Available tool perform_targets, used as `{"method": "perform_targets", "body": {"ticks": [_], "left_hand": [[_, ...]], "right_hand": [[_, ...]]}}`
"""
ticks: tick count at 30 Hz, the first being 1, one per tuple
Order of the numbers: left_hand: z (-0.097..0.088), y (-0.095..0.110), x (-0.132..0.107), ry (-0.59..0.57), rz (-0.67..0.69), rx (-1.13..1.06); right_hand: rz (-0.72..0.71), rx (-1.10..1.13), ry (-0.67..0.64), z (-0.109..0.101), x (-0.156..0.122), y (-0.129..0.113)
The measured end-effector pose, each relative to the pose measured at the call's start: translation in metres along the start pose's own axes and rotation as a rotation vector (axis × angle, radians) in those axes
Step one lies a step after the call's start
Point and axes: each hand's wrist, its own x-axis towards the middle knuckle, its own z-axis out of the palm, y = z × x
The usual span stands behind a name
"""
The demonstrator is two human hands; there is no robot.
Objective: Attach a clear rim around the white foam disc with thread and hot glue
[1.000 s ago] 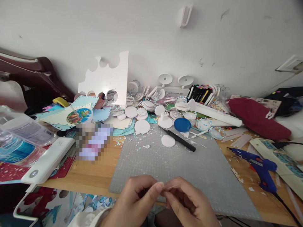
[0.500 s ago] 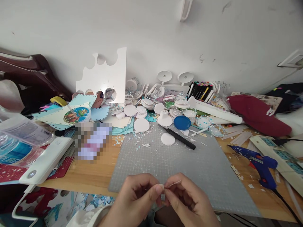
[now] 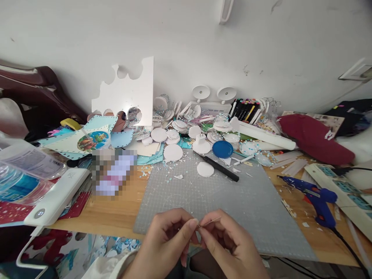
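Both my hands meet at the near edge of the grey cutting mat (image 3: 247, 201), thumbs and fingertips almost touching. A thin wire-like strand (image 3: 211, 221) runs from the pinch of my right hand (image 3: 229, 244) up across its index finger. My left hand (image 3: 171, 240) is pinched at the strand's other end; the fingertips hide most of what lies between them. Beyond the hands, a white foam disc (image 3: 205, 169) lies on the mat beside a black craft knife (image 3: 222, 169).
White discs and bead strings pile along the wall, near a blue round lid (image 3: 223, 149). A blue glue gun (image 3: 315, 197) and a power strip (image 3: 343, 190) are at right. A white power bank (image 3: 58, 197) and plastic bottles (image 3: 20, 186) stand at left.
The hands have risen slightly and the fingertips have shifted around the strand, which now shows a little more plainly. The view has tilted a touch; the table things stay put.
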Motion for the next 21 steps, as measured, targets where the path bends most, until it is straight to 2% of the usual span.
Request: {"method": "perform_targets", "body": {"ticks": [5, 10, 15, 21], "left_hand": [[0.0012, -0.0023, -0.0012, 0.013, 0.006, -0.02], [0.0004, 0.0, -0.0022, 0.006, 0.006, 0.051], [-0.0006, 0.0013, -0.0021, 0.008, 0.051, 0.111], [-0.0011, 0.002, -0.0029, 0.036, 0.126, 0.232]], "right_hand": [[-0.011, 0.028, -0.021, 0.0017, -0.0001, -0.0023], [-0.009, 0.032, -0.057, 0.0005, 0.0002, -0.0022], [-0.041, -0.13, -0.017, -0.003, 0.0001, -0.0002], [-0.16, -0.257, -0.025, -0.0053, 0.0011, 0.003]]}}
